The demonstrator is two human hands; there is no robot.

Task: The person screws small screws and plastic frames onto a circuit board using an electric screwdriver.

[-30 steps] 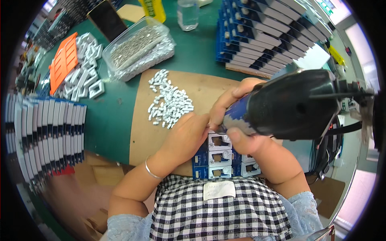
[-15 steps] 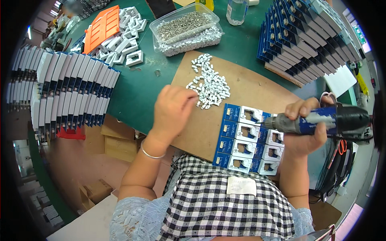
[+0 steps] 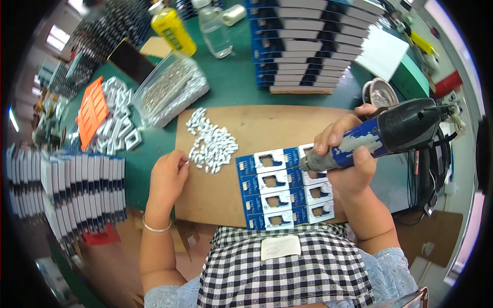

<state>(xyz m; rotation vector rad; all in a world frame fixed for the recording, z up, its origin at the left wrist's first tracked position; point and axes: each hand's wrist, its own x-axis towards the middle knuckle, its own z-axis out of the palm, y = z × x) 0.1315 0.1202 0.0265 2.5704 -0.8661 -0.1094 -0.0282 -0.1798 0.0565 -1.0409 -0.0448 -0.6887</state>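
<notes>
My right hand (image 3: 352, 154) is wrapped round an electric screwdriver (image 3: 362, 143) with a worn blue and black body. Its grey nose points left over the blue circuit boards (image 3: 251, 204), which lie in two columns with white plastic frames (image 3: 277, 199) on them. The nose hides part of the upper right frames. My left hand (image 3: 168, 177) is closed in a pinch at the left edge of the pile of small white plastic pieces (image 3: 213, 146). Something tiny and pale shows at its fingertips, too small to name. Pile and boards both rest on a brown board (image 3: 267, 123).
A clear tub (image 3: 172, 92) of screws and white pieces stands at the back left, near loose white frames (image 3: 119, 123) and an orange tray (image 3: 92, 113). Stacked boards rise at the left (image 3: 82, 190) and back (image 3: 303, 46). A yellow bottle (image 3: 174, 31) and clear bottle (image 3: 214, 31) stand behind.
The view has turned and shifted. My left hand is now at the left edge of the pile, still pinched. The screwdriver has tilted, its nose lower than its back, and stays over the boards.
</notes>
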